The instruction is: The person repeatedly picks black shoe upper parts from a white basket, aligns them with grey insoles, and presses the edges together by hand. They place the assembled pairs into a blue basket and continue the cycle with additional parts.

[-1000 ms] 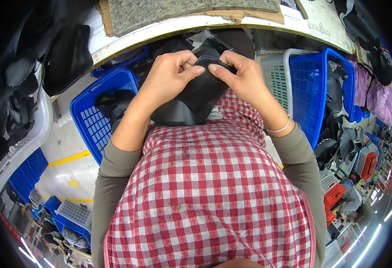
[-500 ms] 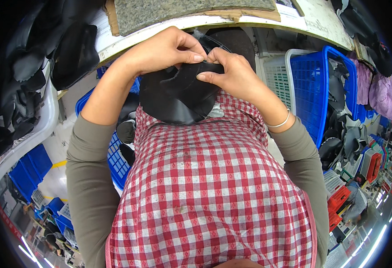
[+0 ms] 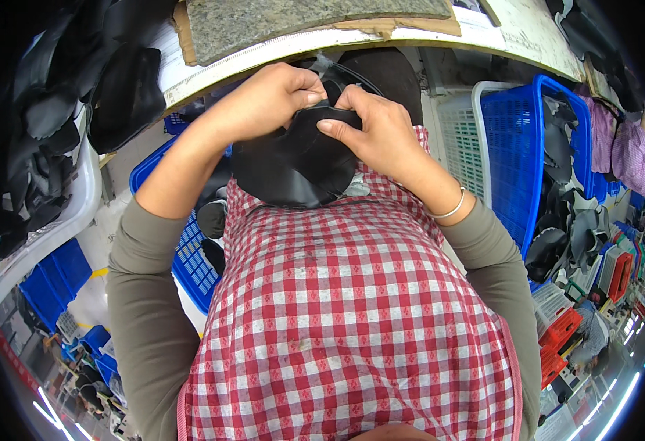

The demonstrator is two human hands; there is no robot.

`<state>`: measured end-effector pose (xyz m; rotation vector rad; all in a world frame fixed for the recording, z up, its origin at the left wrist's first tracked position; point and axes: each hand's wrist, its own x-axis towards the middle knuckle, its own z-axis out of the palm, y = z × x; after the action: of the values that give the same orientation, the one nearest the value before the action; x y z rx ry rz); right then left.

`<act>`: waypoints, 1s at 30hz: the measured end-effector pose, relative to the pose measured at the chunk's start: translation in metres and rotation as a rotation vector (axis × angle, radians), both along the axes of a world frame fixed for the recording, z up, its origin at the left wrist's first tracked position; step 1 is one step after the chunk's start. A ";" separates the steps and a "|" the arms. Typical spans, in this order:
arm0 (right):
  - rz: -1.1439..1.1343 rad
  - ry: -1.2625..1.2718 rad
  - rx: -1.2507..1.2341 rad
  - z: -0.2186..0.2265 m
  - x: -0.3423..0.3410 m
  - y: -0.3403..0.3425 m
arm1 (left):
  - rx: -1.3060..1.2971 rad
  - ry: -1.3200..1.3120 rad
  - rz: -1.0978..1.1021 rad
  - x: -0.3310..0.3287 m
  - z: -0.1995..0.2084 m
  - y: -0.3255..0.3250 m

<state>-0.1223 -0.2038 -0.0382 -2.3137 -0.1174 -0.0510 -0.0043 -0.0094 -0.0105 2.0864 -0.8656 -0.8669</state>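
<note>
A piece of black leather (image 3: 287,170), smooth and curved, lies over my lap against the red checked apron (image 3: 337,294). My left hand (image 3: 282,95) pinches its upper edge, thumb and fingertips pressed together. Close beside it, my right hand (image 3: 377,128) grips the same edge, with the thumb on top and the index finger behind. A narrow strip of the edge looks folded between the two hands. The fingers hide part of that edge. Behind the hands, a dark looped thing and a scrap of clear plastic (image 3: 322,65) show under the table.
Ahead is a white table (image 3: 513,44) bearing a grey stone slab (image 3: 300,18). Black pieces fill a white basket (image 3: 87,176) at left. Blue crates stand at right (image 3: 513,147) and by my left knee (image 3: 194,257). Pink cloth (image 3: 635,151) hangs far right.
Both hands have shifted slightly left and down with the leather's edge, staying close together. The left forearm has lowered a little. Both hands keep their grip.
</note>
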 end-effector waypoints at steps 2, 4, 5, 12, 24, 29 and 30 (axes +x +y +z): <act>-0.028 0.093 -0.033 -0.003 0.001 -0.001 | -0.237 -0.293 -0.033 -0.013 0.003 -0.001; -0.003 0.034 0.001 -0.008 0.001 0.000 | -0.126 -0.437 -0.018 -0.029 0.011 -0.003; 0.011 0.005 0.016 -0.011 0.001 0.000 | -0.067 -0.521 -0.009 -0.035 0.015 -0.004; 0.199 -0.067 -0.016 -0.015 0.006 -0.009 | -0.213 -0.499 -0.066 -0.037 0.002 0.001; 0.338 -1.064 -0.792 0.177 0.022 -0.058 | -0.334 -1.547 0.079 -0.035 0.224 0.021; 0.152 -1.123 -0.542 0.111 0.092 0.004 | -0.002 -1.301 0.276 -0.034 0.118 -0.016; 0.253 -0.995 -0.541 0.095 0.088 0.005 | -0.070 -1.078 0.326 -0.031 0.093 -0.014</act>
<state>-0.0344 -0.1991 0.0568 -2.5473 -1.0210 -1.1570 -0.0350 -0.0230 0.0829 2.4875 -0.9746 0.5429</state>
